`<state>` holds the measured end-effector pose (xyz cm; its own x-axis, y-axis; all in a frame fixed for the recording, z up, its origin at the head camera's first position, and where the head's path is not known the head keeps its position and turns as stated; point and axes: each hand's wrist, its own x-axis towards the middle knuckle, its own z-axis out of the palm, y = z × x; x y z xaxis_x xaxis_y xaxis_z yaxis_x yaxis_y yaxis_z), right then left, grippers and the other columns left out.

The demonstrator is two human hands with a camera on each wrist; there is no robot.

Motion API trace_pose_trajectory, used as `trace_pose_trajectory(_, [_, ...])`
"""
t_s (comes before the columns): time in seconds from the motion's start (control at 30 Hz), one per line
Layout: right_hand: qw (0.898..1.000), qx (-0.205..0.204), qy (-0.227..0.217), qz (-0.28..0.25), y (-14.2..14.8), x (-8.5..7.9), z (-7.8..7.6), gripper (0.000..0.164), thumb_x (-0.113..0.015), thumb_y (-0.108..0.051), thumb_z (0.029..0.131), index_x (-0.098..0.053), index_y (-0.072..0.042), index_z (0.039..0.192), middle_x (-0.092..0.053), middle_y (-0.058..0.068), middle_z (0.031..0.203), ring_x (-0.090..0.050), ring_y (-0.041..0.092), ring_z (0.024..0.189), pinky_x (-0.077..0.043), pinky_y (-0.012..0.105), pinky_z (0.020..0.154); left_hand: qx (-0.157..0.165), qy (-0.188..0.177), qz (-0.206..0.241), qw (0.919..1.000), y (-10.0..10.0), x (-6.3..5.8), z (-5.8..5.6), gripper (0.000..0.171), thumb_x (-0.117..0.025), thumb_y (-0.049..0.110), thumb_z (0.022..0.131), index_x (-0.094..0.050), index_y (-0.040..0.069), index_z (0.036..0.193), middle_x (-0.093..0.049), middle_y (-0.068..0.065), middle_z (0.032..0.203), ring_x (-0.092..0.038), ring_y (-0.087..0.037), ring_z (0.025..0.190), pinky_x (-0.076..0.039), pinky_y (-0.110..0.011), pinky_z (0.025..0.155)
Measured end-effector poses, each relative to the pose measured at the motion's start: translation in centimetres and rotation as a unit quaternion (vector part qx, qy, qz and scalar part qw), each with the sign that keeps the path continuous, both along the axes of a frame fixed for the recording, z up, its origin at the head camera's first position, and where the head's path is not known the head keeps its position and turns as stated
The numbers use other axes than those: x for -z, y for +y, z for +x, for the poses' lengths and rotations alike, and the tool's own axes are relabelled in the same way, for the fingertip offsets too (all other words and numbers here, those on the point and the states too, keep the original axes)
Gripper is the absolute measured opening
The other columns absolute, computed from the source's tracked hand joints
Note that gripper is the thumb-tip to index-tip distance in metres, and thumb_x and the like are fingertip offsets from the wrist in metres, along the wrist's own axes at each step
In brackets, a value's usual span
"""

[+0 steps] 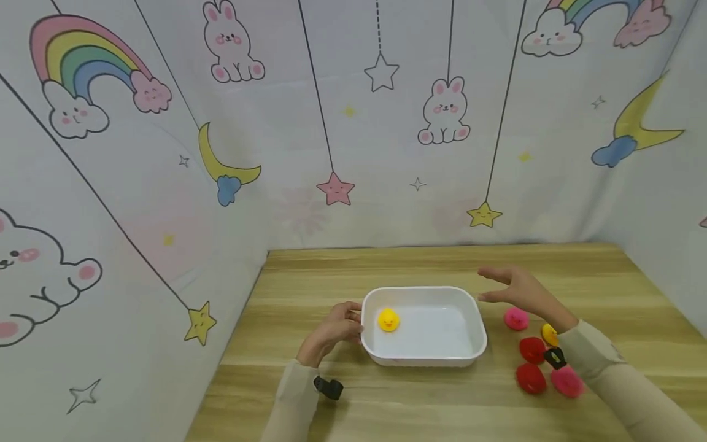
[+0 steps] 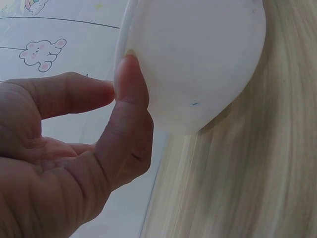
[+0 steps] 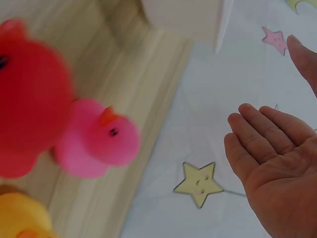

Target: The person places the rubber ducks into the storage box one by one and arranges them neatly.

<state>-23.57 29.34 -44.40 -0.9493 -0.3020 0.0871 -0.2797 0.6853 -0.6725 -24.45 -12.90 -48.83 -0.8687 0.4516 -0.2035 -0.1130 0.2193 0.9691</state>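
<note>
A white plastic basin (image 1: 425, 361) stands on the table with a yellow rubber duck (image 1: 388, 320) in its left part. My left hand (image 1: 334, 327) is at the basin's left end. In the left wrist view, thumb and forefinger pinch the rim of the basin (image 2: 203, 59). Off the basin's right end, my right hand (image 1: 518, 290) hovers with fingers extended and thumb apart, holding nothing. Below and beside it lie a pink duck (image 1: 516, 318), a yellow duck (image 1: 549, 334) partly hidden by the right wrist, and a red duck (image 1: 533, 350).
Another red duck (image 1: 531, 379) and a second pink duck (image 1: 567, 382) lie nearer the front, by the right sleeve. The wooden table (image 1: 331, 264) is bounded by a white printed cloth (image 1: 386, 147) at the back and sides. Each wrist wears a small black camera.
</note>
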Motion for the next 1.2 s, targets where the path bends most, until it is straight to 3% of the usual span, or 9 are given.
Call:
trace_pose_trajectory(0.4, [0.999,0.036,-0.038,-0.011,3.8,1.4,1.2,0.076,-0.082,-0.029,0.086,-0.049,0.012,0.142,-0.054,0.029,0.139,-0.047,0.050,0.131,-0.043,0.063,0.105,0.000,0.010,0.004,0.9999,-0.3,-0.2,0.0,0.055,-0.057,-0.009,0.086,-0.040,-0.019,0.139,-0.055,-0.032,0.110,-0.061,-0.019,0.072,-0.064,-0.034,0.066])
trace_pose_trajectory(0.63, [0.997,0.019,-0.070,0.002,5.3,1.3,1.5,0.066,-0.079,-0.019,0.087,-0.051,0.017,0.135,-0.057,0.033,0.133,-0.052,0.052,0.125,-0.045,0.062,0.104,0.002,0.006,0.003,1.0000,-0.2,-0.3,-0.4,0.056,-0.057,-0.009,0.087,-0.040,-0.019,0.139,-0.055,-0.033,0.111,-0.062,-0.020,0.073,-0.063,-0.033,0.064])
trace_pose_trajectory(0.8, [0.997,0.015,-0.065,0.049,6.0,1.6,1.5,0.064,-0.081,-0.020,0.083,-0.057,0.017,0.129,-0.062,0.032,0.126,-0.057,0.050,0.119,-0.048,0.061,0.101,0.009,0.015,0.014,0.9997,-0.3,-0.3,-0.2,0.054,-0.057,-0.009,0.086,-0.041,-0.020,0.136,-0.056,-0.031,0.108,-0.063,-0.021,0.073,-0.064,-0.037,0.066])
trace_pose_trajectory(0.97, [0.993,0.006,-0.057,0.105,6.3,2.5,1.3,0.074,-0.089,-0.025,0.072,-0.060,0.018,0.125,-0.066,0.031,0.119,-0.061,0.048,0.113,-0.051,0.061,0.097,0.027,0.031,0.029,0.9987,-0.2,-0.6,0.1,0.052,-0.056,-0.008,0.085,-0.040,-0.023,0.133,-0.058,-0.028,0.102,-0.064,-0.019,0.072,-0.064,-0.033,0.066])
trace_pose_trajectory(1.2, [0.988,-0.006,-0.049,0.144,5.9,3.6,0.9,0.071,-0.094,-0.022,0.066,-0.062,0.014,0.118,-0.068,0.027,0.112,-0.063,0.045,0.104,-0.053,0.060,0.092,0.013,0.005,0.003,0.9999,0.2,-0.2,0.0,0.054,-0.056,-0.009,0.087,-0.040,-0.020,0.138,-0.056,-0.031,0.108,-0.062,-0.019,0.071,-0.064,-0.034,0.065])
